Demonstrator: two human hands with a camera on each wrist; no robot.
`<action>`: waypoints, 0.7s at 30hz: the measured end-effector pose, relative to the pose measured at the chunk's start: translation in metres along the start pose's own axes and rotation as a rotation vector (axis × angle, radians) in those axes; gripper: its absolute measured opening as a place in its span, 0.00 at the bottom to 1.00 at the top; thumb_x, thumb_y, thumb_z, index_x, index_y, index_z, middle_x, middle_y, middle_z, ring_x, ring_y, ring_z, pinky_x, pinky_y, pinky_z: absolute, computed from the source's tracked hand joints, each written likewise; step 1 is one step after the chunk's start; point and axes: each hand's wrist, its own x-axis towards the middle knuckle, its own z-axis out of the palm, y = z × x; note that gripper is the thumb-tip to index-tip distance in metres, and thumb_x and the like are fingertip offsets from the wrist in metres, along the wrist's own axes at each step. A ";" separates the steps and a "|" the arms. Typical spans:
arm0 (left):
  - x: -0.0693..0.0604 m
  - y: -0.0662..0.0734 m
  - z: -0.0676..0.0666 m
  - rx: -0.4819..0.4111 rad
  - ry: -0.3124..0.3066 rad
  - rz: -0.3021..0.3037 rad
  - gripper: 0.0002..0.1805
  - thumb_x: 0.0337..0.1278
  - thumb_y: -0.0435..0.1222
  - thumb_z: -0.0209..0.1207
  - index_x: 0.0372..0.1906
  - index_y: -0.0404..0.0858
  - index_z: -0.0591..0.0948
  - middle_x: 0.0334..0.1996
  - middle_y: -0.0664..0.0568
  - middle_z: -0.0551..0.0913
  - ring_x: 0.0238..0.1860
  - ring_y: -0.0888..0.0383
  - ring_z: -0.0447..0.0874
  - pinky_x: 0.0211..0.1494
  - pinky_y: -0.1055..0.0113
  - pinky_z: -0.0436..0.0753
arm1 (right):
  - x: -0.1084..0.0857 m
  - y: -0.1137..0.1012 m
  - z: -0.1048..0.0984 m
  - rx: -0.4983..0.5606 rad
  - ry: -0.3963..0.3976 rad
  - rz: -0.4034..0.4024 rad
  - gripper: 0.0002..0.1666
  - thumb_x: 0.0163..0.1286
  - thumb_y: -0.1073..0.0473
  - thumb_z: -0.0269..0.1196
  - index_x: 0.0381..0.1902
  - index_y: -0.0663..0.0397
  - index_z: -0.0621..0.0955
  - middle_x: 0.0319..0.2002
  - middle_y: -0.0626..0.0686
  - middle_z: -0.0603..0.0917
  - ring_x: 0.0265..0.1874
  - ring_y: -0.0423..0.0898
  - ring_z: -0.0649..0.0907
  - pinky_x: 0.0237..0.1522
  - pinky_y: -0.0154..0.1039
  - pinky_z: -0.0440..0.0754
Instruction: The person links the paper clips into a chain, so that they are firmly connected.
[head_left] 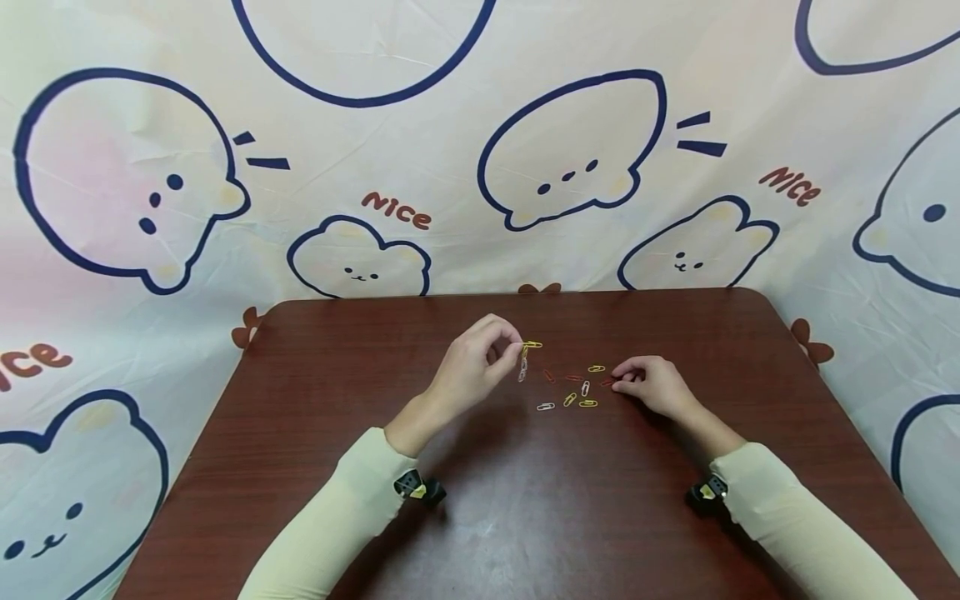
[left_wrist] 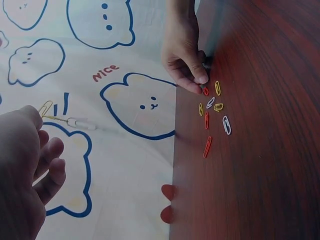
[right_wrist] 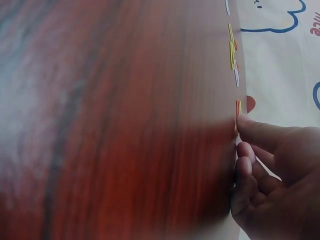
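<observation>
Raised over the far part of the table, my left hand [head_left: 480,354] pinches a yellow paper clip [head_left: 532,344] between thumb and index finger. Linked below it hangs a short chain with another yellow clip and white paper clips [head_left: 522,371]; the left wrist view shows this chain [left_wrist: 75,121] blurred at its end. On the tabletop, my right hand [head_left: 656,385] has thumb and fingertips on a red paper clip [left_wrist: 205,91], pinching its end. The right wrist view shows the thumb against that red clip [right_wrist: 237,109], with the fingertips partly hiding it.
Loose clips lie between the hands: red clips [head_left: 573,378], yellow clips [head_left: 588,403] and white clips [head_left: 545,407]. They rest on a dark brown wooden table [head_left: 525,517]. Behind its far edge hangs a pale cloth [head_left: 450,150] printed with cartoon bears.
</observation>
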 end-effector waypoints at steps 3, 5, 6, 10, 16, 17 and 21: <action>0.000 0.000 0.000 -0.014 -0.004 0.002 0.03 0.69 0.32 0.62 0.39 0.36 0.81 0.37 0.53 0.79 0.32 0.64 0.76 0.35 0.68 0.80 | 0.002 -0.002 0.002 -0.011 -0.009 0.000 0.06 0.62 0.64 0.73 0.37 0.58 0.87 0.27 0.48 0.83 0.25 0.44 0.78 0.30 0.36 0.75; 0.000 0.000 0.000 -0.015 -0.004 0.002 0.03 0.69 0.33 0.62 0.39 0.36 0.81 0.37 0.53 0.79 0.32 0.63 0.76 0.35 0.68 0.81 | 0.003 -0.002 0.003 -0.021 -0.014 -0.001 0.05 0.63 0.63 0.73 0.36 0.57 0.87 0.27 0.47 0.82 0.25 0.44 0.78 0.30 0.37 0.75; 0.000 0.000 0.000 -0.013 -0.005 0.003 0.02 0.69 0.32 0.62 0.39 0.36 0.81 0.37 0.53 0.79 0.32 0.63 0.76 0.35 0.68 0.81 | 0.003 -0.002 0.004 -0.026 -0.017 -0.004 0.04 0.63 0.63 0.73 0.35 0.56 0.87 0.26 0.47 0.82 0.25 0.43 0.77 0.30 0.37 0.75; 0.000 0.001 0.001 -0.001 -0.004 0.002 0.01 0.67 0.30 0.63 0.39 0.37 0.81 0.37 0.53 0.79 0.32 0.63 0.76 0.35 0.67 0.81 | 0.005 -0.003 0.006 -0.048 -0.023 -0.008 0.03 0.64 0.61 0.73 0.32 0.54 0.87 0.25 0.46 0.81 0.25 0.43 0.77 0.31 0.38 0.75; 0.000 0.001 0.000 -0.007 -0.004 -0.002 0.02 0.66 0.29 0.63 0.39 0.38 0.81 0.37 0.54 0.78 0.32 0.64 0.76 0.35 0.69 0.80 | 0.008 -0.005 0.005 -0.081 -0.053 -0.006 0.06 0.65 0.60 0.72 0.29 0.53 0.86 0.24 0.45 0.80 0.25 0.42 0.77 0.33 0.40 0.75; 0.000 0.002 0.000 -0.007 -0.006 -0.004 0.02 0.66 0.30 0.63 0.39 0.38 0.81 0.37 0.54 0.78 0.32 0.64 0.76 0.35 0.69 0.80 | 0.008 -0.005 0.004 -0.084 -0.059 -0.002 0.06 0.65 0.60 0.72 0.29 0.53 0.86 0.24 0.45 0.80 0.25 0.42 0.77 0.33 0.40 0.75; 0.000 0.001 0.001 -0.005 -0.004 -0.006 0.03 0.65 0.29 0.64 0.39 0.38 0.81 0.37 0.54 0.79 0.32 0.63 0.76 0.35 0.67 0.81 | 0.008 -0.007 0.003 -0.090 -0.080 0.013 0.07 0.65 0.60 0.71 0.28 0.53 0.84 0.24 0.46 0.80 0.25 0.43 0.76 0.33 0.40 0.74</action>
